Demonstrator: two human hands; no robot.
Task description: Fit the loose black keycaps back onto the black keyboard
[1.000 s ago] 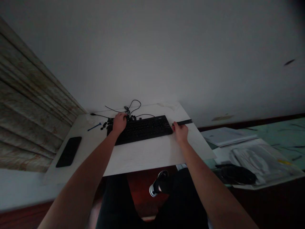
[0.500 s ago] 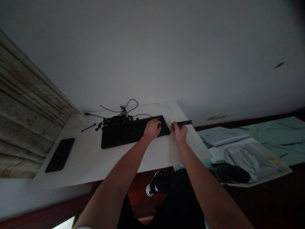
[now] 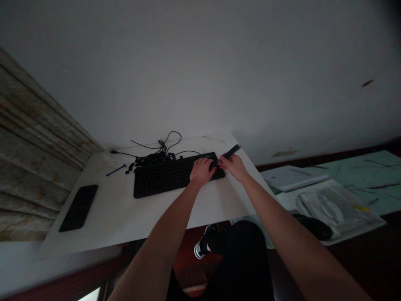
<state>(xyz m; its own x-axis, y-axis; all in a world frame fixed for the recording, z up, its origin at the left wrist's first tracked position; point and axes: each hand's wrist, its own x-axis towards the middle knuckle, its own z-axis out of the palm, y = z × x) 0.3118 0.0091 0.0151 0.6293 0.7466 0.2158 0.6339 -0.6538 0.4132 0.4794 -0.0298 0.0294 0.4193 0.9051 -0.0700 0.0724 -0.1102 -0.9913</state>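
A black keyboard (image 3: 163, 177) lies on the white desk. My left hand (image 3: 201, 170) is over its right part, fingers curled, with thumb and forefinger closed around a small dark thing I cannot make out. Just to the right, my right hand (image 3: 233, 165) pinches a slim black keycap puller (image 3: 232, 151), whose bristled end points up and away to the right. Thin wires at its other end reach to my left fingertips above the number keys. Small loose black keycaps (image 3: 130, 168) are scattered by the keyboard's left back corner, beside a darker heap (image 3: 155, 158).
A black phone (image 3: 79, 207) lies at the desk's left, with a blue stick-like tool (image 3: 115, 169) behind it. A black cable (image 3: 163, 144) loops along the wall. Papers (image 3: 294, 177) and a clear plastic bag (image 3: 332, 207) are on a lower surface at the right.
My right hand has moved left and slightly away from me, bringing the puller to my left fingertips. Its bristled end has tilted upward. My left hand has shifted slightly right.
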